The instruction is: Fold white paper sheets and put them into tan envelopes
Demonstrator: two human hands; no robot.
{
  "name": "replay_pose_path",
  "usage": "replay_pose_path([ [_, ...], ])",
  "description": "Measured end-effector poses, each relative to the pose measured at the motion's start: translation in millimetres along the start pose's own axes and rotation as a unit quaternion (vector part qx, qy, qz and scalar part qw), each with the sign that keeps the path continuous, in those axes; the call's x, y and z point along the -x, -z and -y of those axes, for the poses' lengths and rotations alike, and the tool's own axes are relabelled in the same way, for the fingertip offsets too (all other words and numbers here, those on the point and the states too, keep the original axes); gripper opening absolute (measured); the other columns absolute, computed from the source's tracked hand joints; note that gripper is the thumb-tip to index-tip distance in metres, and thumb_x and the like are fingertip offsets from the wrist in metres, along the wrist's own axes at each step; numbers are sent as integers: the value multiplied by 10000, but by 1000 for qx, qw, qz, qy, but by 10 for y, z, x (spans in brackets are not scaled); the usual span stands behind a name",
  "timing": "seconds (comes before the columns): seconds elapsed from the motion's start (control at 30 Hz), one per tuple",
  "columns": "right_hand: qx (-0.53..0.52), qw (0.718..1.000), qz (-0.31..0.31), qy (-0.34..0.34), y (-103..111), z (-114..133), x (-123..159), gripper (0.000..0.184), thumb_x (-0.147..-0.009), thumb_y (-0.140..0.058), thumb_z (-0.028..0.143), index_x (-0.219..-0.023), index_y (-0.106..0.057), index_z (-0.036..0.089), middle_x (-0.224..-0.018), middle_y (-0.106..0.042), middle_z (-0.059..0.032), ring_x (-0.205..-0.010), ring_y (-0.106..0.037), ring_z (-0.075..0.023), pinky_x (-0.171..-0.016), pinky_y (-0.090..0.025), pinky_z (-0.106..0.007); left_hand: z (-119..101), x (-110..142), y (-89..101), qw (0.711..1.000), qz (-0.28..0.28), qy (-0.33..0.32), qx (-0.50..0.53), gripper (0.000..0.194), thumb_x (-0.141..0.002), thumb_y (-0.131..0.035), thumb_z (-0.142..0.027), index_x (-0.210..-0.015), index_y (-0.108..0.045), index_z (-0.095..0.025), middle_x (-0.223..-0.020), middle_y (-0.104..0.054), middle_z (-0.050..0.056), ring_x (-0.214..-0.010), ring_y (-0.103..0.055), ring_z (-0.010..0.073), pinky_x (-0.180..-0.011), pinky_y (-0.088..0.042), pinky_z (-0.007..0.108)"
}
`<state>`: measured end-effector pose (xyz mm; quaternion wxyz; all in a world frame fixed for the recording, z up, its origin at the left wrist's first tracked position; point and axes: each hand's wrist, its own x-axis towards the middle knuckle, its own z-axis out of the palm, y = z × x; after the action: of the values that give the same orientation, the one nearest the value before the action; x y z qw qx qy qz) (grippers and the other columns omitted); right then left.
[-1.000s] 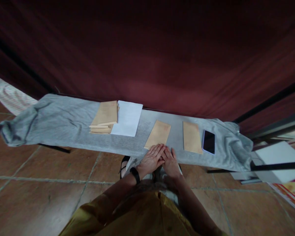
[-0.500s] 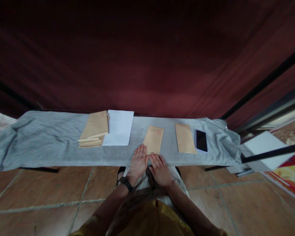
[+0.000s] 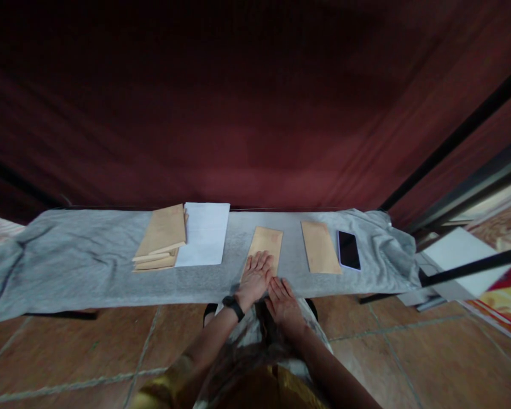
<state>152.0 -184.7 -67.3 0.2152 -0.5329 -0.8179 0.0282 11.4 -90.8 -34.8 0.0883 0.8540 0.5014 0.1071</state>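
Note:
A brown paper envelope (image 3: pixel 267 237) lies flat on the grey cloth in front of me. My left hand (image 3: pixel 256 277), with a dark watch on the wrist, rests flat on the envelope's lower half, fingers stretched out. At the envelope's near right corner lies my right hand (image 3: pixel 284 307), also flat, its fingertips at the cloth's front edge. Neither hand grasps anything. To the right is another brown envelope (image 3: pixel 320 247). On the left, a stack of brown envelopes (image 3: pixel 163 232) overlaps white paper sheets (image 3: pixel 204 234).
The grey cloth (image 3: pixel 88 250) covers a long narrow bench. A phone (image 3: pixel 348 250) lies near its right end. Behind stands a dark red panel (image 3: pixel 255 142). A white box (image 3: pixel 460 261) and a red and yellow package (image 3: pixel 502 307) are at the right, beyond a dark bar.
My left hand has slid forward and right, from the envelope's near left corner onto its lower half. My right hand stays by the near right corner. The whole view has shifted slightly.

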Motion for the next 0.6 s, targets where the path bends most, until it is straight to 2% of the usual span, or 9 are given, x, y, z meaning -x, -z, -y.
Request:
replay_pose_path([
  [0.1,2,1000,-7,2,-4,3,4,471,-996,-486,204,-1460,-523,135,-1439,-600,-148,-1399,-500,-254,-1231,-330,-515,-18,-299,-19,1000,20,-18,10,539,-1030,-286,-341,-1544,-395,-221,-1628,-375,54,-1540,-242,264,-1252,-190,547],
  [0.27,10,1000,-4,-4,28,12,-16,540,-993,-497,212,-1527,-435,162,-1503,-540,-129,-1417,-479,-252,-1233,-337,-491,-14,-665,-106,1000,11,-3,8,561,-1023,-292,-365,-1564,-360,-235,-1640,-346,64,-1542,-240,258,-1256,-151,564],
  [0.4,11,1000,-11,4,38,20,-29,557,-995,-482,188,-1546,-400,174,-1526,-514,-118,-1422,-474,-247,-1228,-345,-493,29,-824,-149,1000,-9,6,1,564,-1020,-314,-374,-1564,-361,-236,-1634,-357,76,-1543,-237,264,-1250,-156,578],
  [0.6,15,1000,-24,12,41,24,-17,574,-988,-433,128,-1556,-376,186,-1535,-504,-106,-1433,-458,-235,-1211,-372,-507,84,-926,-136,1000,-6,21,-7,557,-1027,-305,-392,-1551,-386,-221,-1631,-360,86,-1536,-255,272,-1249,-164,569],
])
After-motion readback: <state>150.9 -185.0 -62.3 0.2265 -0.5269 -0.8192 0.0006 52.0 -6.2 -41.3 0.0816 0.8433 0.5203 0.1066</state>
